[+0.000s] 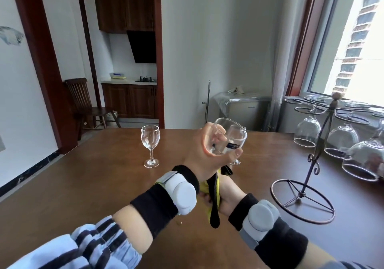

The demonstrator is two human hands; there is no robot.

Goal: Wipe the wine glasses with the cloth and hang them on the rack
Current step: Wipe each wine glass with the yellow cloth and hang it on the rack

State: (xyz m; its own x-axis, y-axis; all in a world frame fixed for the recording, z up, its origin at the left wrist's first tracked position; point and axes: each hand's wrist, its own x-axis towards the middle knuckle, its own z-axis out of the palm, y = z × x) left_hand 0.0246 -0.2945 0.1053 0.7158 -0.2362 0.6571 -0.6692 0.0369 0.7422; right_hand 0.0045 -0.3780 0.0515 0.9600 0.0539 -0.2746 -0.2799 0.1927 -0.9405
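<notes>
Two bare hands met over the brown wooden table [87, 185], each wrist wrapped in a black band carrying a pale grey sensor pod. The left hand [199, 154] was raised, its fingers and thumb curled round the bowl of a clear wine glass [220, 137], which was tipped so that its rim faced up and toward the left. Just beyond that hand's fingertips, partly seen through the held bowl, stood a smaller stemmed glass [235, 144] with a dark label; its foot showed on the table below the thumb. The right hand [224, 196] lay lower and nearer the body, directly under the left wrist, closed on a yellow cloth with black trim [214, 202], one black end of which hung down past the wrist. How its fingers lay could not be told, since the left wrist covered most of them.

To the left of the hands and a little farther off, another wine glass [150, 146] stood upright on the table, well apart from both. To the right of the hands stood a dark metal hanging rack [311, 160] on a round wire base, with three glasses [340, 142] hanging bowl-down from its looped arms.
</notes>
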